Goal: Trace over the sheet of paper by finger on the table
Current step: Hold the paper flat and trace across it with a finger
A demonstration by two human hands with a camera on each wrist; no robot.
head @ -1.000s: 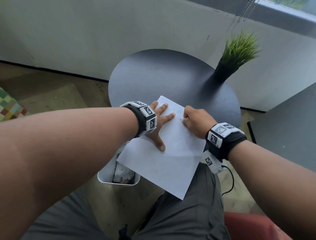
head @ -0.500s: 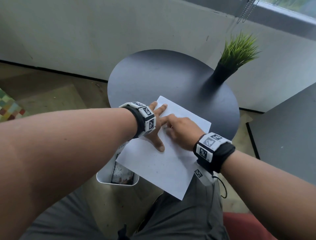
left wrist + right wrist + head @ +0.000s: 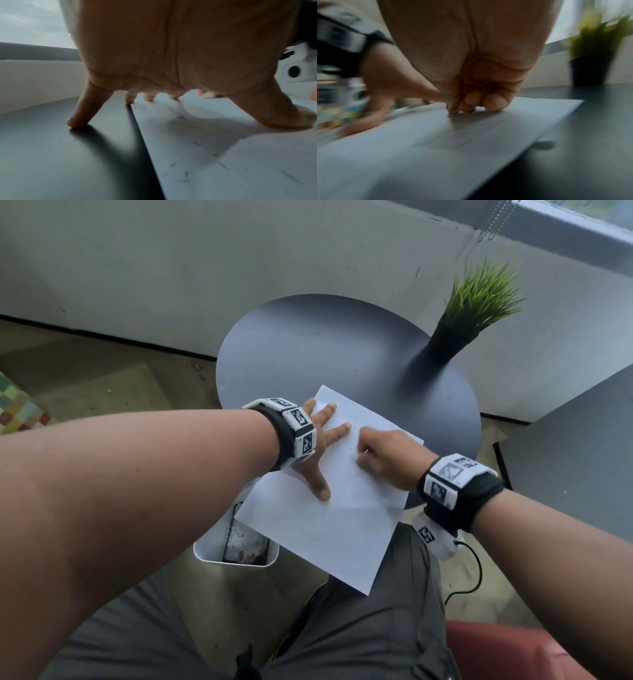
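Note:
A white sheet of paper [image 3: 342,529] lies on the round dark table [image 3: 325,344] and overhangs its near edge. My left hand [image 3: 322,440] presses flat on the sheet's left part with straight, spread fingers. In the left wrist view its little finger [image 3: 77,119] stands on the bare table [image 3: 51,155] beside the paper [image 3: 223,148]. My right hand [image 3: 387,455] sits on the sheet's far right part, close to the left index finger. Its fingers [image 3: 494,102] are curled under, and their tips touch the paper [image 3: 436,142]. It holds nothing.
A green plant in a black pot [image 3: 476,302] stands at the table's far right edge. A white bin [image 3: 236,546] sits on the floor under the near left rim. A grey surface [image 3: 575,460] lies to the right, a wall behind.
The right hand slid left across the sheet until it nearly met the left hand, then came back to the right. The left hand and the paper stayed put.

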